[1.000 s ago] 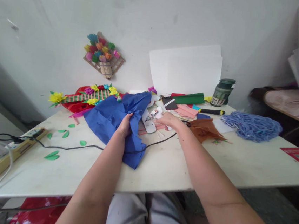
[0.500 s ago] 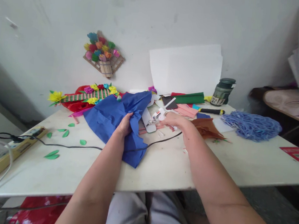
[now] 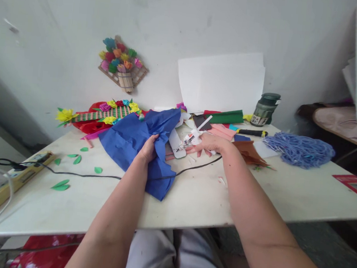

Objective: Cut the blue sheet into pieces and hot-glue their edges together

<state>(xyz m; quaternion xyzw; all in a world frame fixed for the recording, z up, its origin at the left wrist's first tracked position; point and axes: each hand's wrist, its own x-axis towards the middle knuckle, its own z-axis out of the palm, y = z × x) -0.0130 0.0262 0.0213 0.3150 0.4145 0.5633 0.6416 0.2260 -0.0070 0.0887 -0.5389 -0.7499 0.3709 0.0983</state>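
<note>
My left hand (image 3: pixel 149 149) is closed on a large crumpled sheet of blue paper (image 3: pixel 124 139), thumb on top. The sheet spreads over the left-middle of the table and hangs toward its front. My right hand (image 3: pixel 208 143) reaches over a cluttered patch, its fingers apart and pointing down-left. Beside its fingertips are small white scraps with dark marks (image 3: pixel 188 141) and a white strip (image 3: pixel 205 122). A pale flat piece with a rounded end (image 3: pixel 176 144) lies between the hands. Whether the right fingers touch the scraps is hard to see.
A black cord (image 3: pixel 89 175) runs from the power strip (image 3: pixel 12 183) across the table under both arms. Green paper leaves (image 3: pixel 77 159) lie at left. Paper flowers (image 3: pixel 111 107), a dark bottle (image 3: pixel 265 110), brown paper (image 3: pixel 248 152) and a blue stringy bundle (image 3: pixel 300 150) surround the work area.
My right hand has shifted slightly right, and its fingers show more spread beside the white scraps. My left hand stays on the blue paper.
</note>
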